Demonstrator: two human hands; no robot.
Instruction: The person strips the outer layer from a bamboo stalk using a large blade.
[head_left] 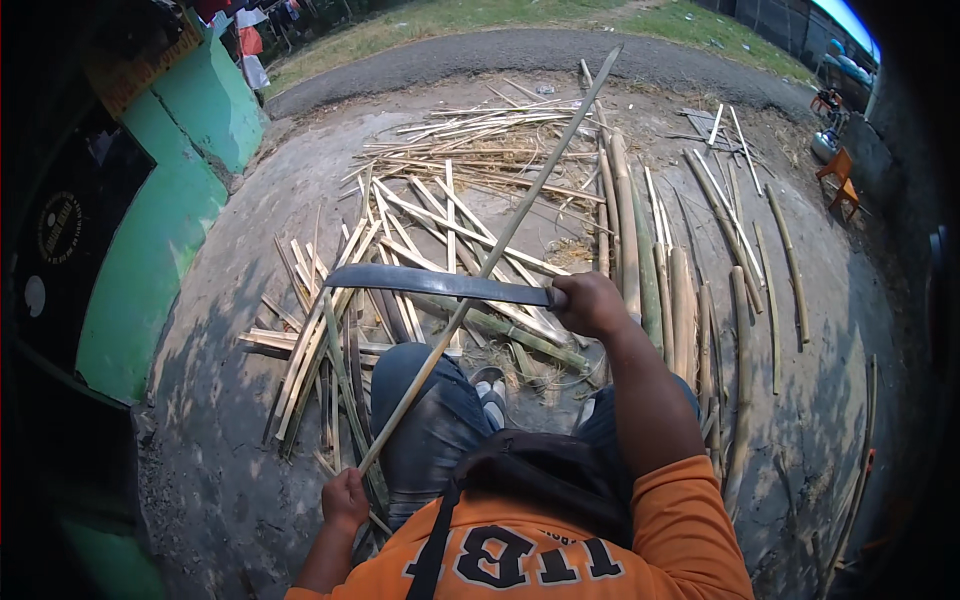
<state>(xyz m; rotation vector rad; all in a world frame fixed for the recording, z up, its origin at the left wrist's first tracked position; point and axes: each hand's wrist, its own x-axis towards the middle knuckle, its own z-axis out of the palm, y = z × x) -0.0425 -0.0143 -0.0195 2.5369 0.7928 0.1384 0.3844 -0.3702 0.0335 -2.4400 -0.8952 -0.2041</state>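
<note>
My right hand (588, 304) is closed round the handle of a machete (440, 283), whose long dark blade points left across the front of me. A long bamboo strip (540, 180) slants from the lower left up toward the road, and my left hand (345, 497) grips its near end. The blade crosses the strip above my knees; whether the edge touches it I cannot tell. Below the blade, a thick green bamboo piece (500, 328) lies on the ground past my feet.
Split bamboo strips (400, 240) lie heaped ahead and to the left. Several whole bamboo poles (625, 220) lie on the right. A green wall (150, 260) stands at the left, an asphalt road (480, 62) runs across the far side, and an orange chair (840, 180) is at the far right.
</note>
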